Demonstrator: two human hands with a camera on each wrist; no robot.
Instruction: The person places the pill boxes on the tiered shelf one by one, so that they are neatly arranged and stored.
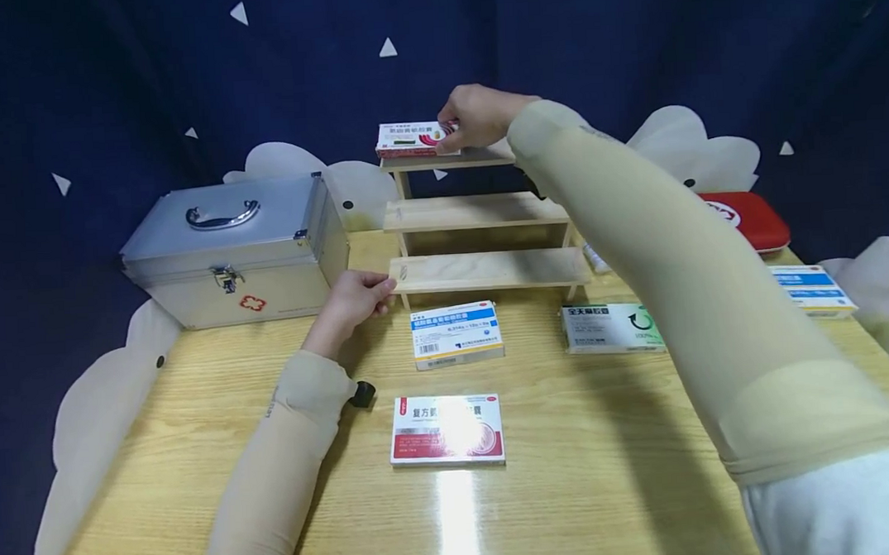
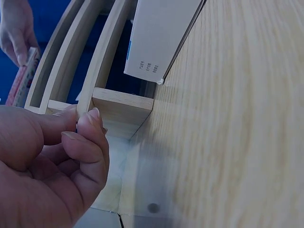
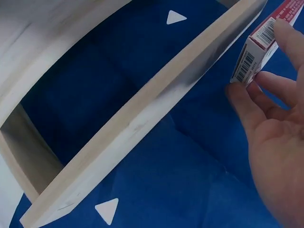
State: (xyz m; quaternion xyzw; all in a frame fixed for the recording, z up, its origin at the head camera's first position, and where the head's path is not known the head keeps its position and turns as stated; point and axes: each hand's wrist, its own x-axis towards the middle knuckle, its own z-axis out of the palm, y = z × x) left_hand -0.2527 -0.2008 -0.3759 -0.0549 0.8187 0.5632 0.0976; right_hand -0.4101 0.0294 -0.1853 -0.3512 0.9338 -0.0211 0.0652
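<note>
In the head view my right hand (image 1: 482, 113) grips the right end of a white-and-red medicine box (image 1: 406, 138) at the left end of the top shelf. The right wrist view has the same box (image 3: 262, 39) between thumb and fingers, its barcoded end facing the camera. Down at the lowest tier, my left hand (image 1: 352, 302) holds the left end of the three-tier wooden rack (image 1: 489, 269). Close up in the left wrist view, thumb and fingers pinch the end of that shelf board (image 2: 85, 97). The middle shelf (image 1: 479, 211) carries nothing.
A blue-and-white medicine box (image 1: 458, 335) lies before the rack, with a red-and-white one (image 1: 414, 443) nearer. Right stand a green-and-white box (image 1: 603, 330), another blue-and-white box (image 1: 817, 288) and a red case (image 1: 755, 222). A silver first-aid case (image 1: 281, 286) sits left.
</note>
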